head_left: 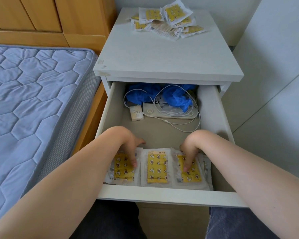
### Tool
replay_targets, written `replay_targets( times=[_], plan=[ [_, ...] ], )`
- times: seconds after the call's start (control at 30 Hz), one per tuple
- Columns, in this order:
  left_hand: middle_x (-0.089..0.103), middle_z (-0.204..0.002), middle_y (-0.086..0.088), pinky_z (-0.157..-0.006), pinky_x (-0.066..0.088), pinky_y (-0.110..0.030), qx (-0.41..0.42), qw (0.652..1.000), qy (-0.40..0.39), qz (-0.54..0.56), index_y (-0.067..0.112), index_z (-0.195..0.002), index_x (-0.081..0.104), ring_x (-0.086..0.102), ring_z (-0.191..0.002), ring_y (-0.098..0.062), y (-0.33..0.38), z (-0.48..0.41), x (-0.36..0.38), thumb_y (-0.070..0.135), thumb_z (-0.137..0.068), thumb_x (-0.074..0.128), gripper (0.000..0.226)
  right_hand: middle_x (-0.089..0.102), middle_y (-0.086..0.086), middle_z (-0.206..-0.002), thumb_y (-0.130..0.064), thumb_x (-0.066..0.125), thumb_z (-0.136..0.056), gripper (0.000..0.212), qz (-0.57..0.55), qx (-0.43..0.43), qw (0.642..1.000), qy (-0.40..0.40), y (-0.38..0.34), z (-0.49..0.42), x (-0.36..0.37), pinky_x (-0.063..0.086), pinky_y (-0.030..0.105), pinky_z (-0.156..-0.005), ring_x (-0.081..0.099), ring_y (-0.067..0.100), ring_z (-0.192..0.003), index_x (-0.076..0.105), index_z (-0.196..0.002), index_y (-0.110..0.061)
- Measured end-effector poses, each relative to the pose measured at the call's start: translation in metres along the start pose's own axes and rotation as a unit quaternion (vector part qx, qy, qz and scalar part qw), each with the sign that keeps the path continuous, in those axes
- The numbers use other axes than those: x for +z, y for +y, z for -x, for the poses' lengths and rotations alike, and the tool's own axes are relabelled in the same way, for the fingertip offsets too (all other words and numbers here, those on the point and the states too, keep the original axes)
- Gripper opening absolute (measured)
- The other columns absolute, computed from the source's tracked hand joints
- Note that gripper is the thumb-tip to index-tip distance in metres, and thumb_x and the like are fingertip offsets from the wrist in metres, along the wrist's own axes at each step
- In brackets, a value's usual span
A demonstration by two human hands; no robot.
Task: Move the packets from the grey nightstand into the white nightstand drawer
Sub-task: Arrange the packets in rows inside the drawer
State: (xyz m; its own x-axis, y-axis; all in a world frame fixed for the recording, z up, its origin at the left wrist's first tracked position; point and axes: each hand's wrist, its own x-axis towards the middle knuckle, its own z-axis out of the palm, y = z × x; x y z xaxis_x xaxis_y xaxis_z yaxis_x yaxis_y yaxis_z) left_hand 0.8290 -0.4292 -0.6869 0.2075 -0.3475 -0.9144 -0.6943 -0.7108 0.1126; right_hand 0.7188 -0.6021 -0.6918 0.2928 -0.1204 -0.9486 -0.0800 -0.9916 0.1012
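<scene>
With fingers straight and slightly apart, my left hand and right hand press the row of yellow star-printed plastic packets at lower centre flat against the open white drawer front, leaving room for the loose pile of packets at upper centre.

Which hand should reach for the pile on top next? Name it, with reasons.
Right, probably: the pile of packets lies back-right on the nightstand top, more nearly above the right hand than the left hand. Both press drawer packets, gripping nothing.
</scene>
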Motion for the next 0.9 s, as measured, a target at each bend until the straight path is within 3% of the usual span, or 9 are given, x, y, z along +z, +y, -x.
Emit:
replay_targets(
  times=[0.13,0.37,0.5,0.7,0.9],
  plan=[
    [0.024,-0.155,0.001,-0.111,0.033,-0.045,0.065,0.997,0.034,0.032,0.035,-0.151,0.005,0.029,-0.140,-0.028,0.014,-0.003,0.004,0.040,-0.075,0.078,0.105,0.057,0.001,-0.130,-0.071,0.071,-0.060,0.090,-0.008,-0.006,1.000,0.001,0.003,0.003,-0.002,0.048,0.043,-0.098,0.059,0.025,-0.110,0.051,-0.133,-0.023],
    [0.032,-0.151,0.005,-0.112,0.031,-0.047,0.091,0.995,-0.023,-0.018,0.036,-0.150,0.014,0.032,-0.139,-0.024,0.026,-0.010,0.006,0.049,-0.077,0.073,0.095,0.058,0.001,-0.127,-0.064,0.064,-0.076,0.071,0.104,0.003,0.995,0.011,-0.010,0.006,-0.004,0.047,0.042,-0.099,0.059,0.026,-0.111,0.054,-0.131,-0.020],
    [0.036,-0.149,0.003,-0.110,0.034,-0.043,0.088,0.996,-0.015,0.004,0.030,-0.151,0.017,0.038,-0.135,-0.024,0.022,-0.008,0.005,0.042,-0.086,0.067,0.083,0.059,0.001,-0.127,-0.062,0.064,-0.077,0.070,0.066,0.004,0.998,0.014,-0.010,0.005,-0.004,0.046,0.042,-0.099,0.060,0.026,-0.110,0.055,-0.131,-0.018],
    [0.042,-0.145,0.004,-0.108,0.037,-0.041,0.096,0.995,0.019,0.014,0.033,-0.149,0.023,0.044,-0.131,-0.023,0.021,-0.010,0.003,0.048,-0.088,0.060,0.073,0.059,0.002,-0.130,-0.059,0.066,-0.077,0.071,-0.023,-0.037,0.998,0.036,-0.003,-0.001,-0.002,0.047,0.039,-0.098,0.060,0.024,-0.112,0.052,-0.132,-0.017],
    [0.044,-0.144,0.003,-0.109,0.036,-0.040,0.117,0.992,0.034,0.018,0.032,-0.147,0.029,0.045,-0.128,-0.021,0.025,-0.010,0.003,0.047,-0.091,0.058,0.065,0.058,0.004,-0.128,-0.061,0.064,-0.078,0.073,-0.019,-0.047,0.996,0.075,-0.006,-0.003,-0.002,0.047,0.032,-0.087,0.058,0.023,-0.112,0.051,-0.131,-0.013]
  ],
)
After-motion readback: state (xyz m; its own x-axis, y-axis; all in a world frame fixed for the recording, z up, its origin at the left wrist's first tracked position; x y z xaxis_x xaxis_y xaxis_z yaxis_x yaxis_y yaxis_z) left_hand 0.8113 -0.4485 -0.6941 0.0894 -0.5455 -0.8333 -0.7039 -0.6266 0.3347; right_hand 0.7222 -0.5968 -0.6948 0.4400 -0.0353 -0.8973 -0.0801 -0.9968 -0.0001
